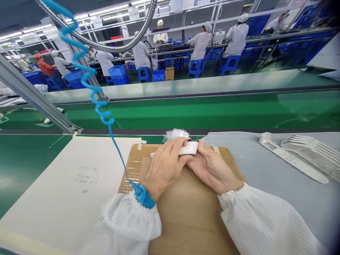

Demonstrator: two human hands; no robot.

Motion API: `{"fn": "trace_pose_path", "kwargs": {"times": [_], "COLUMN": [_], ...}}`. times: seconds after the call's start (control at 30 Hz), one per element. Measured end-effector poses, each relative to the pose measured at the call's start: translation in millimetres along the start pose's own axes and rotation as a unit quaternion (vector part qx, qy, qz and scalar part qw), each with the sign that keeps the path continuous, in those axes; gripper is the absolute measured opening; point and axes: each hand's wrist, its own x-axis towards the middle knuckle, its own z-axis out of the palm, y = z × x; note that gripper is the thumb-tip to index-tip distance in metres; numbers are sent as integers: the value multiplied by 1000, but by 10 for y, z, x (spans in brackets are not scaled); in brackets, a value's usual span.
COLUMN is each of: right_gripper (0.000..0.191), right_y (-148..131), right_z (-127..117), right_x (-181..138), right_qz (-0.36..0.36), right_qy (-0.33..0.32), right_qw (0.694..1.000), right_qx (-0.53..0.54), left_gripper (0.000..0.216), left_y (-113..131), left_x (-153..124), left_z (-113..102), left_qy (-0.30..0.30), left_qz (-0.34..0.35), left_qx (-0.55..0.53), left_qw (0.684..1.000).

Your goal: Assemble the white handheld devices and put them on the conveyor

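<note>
My left hand (164, 168) and my right hand (209, 169) meet over a flat cardboard sheet (186, 216), and both fingers pinch a small white object with a dark top edge (189, 148). The object's lower part is hidden by my fingers. Just behind it lies a wad of clear plastic film (175, 134), close to my fingertips. A blue antistatic wrist strap (145, 196) circles my left wrist, and its coiled blue cord (91, 85) rises to the upper left. Both sleeves are white and striped.
A cream paper sheet (66, 184) with small handwriting lies left of the cardboard. To the right, white moulded strips (292, 159) rest on a grey mat (268, 184). A green conveyor belt (202, 109) runs behind, with a metal frame bar (32, 94) at left and co-workers at benches beyond.
</note>
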Motion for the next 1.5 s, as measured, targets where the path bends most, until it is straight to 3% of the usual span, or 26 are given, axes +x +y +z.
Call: {"fn": "trace_pose_path", "kwargs": {"times": [0.2,0.27,0.33,0.4,0.5,0.57,0.67,0.8,0.87,0.97,1.03,1.07,1.13,1.2,1.27,1.37,1.5], "right_gripper": [29,29,29,28,24,25,28,34,38,42,43,43,42,40,39,42,50], "right_y": [-137,-128,-100,-65,-23,-6,14,53,68,70,59,51,34,19,13,19,35], "right_z": [-72,-62,-40,-18,-5,-15,-39,-62,-71,-92,-105,-109,-106,-98,-98,-125,-159], "right_x": [-10,1,22,39,39,25,8,21,39,60,64,62,54,46,45,59,83], "right_qz": [-11,-6,-10,-20,-47,-69,-100,-127,-113,-72,-56,-51,-45,-42,-42,-38,-34], "right_qy": [24,27,37,38,28,21,5,2,22,69,80,81,85,96,104,111,126], "right_qw": [999,999,999,999,998,997,993,988,989,991,992,992,993,992,992,992,991], "right_qx": [33,42,34,18,-6,-24,-61,-90,-88,-86,-82,-77,-69,-66,-62,-45,-15], "left_gripper": [39,36,35,47,54,53,52,52,50,35,43,45,29,16,22,39,29], "left_y": [-15,18,33,23,-21,-46,-51,5,7,-168,-440,-610,-965,-1270,-1469,-1526,-1177], "left_x": [-29,-12,14,42,77,91,92,76,84,152,252,321,492,679,840,985,1000], "left_z": [-113,-125,-129,-130,-143,-170,-234,-289,-286,-297,-362,-415,-546,-681,-788,-852,-713], "left_qy": [-48,-35,-29,-50,-96,-118,-149,-143,-106,70,182,181,65,35,25,28,1], "left_qz": [-27,-53,-124,-241,-384,-403,-382,-367,-356,-343,-351,-369,-422,-436,-431,-403,-319], "left_qx": [36,-5,-91,-218,-389,-441,-469,-478,-490,-471,-361,-269,-41,24,68,130,153], "left_qw": [998,998,988,944,832,793,782,786,789,810,844,871,903,899,899,906,935]}}
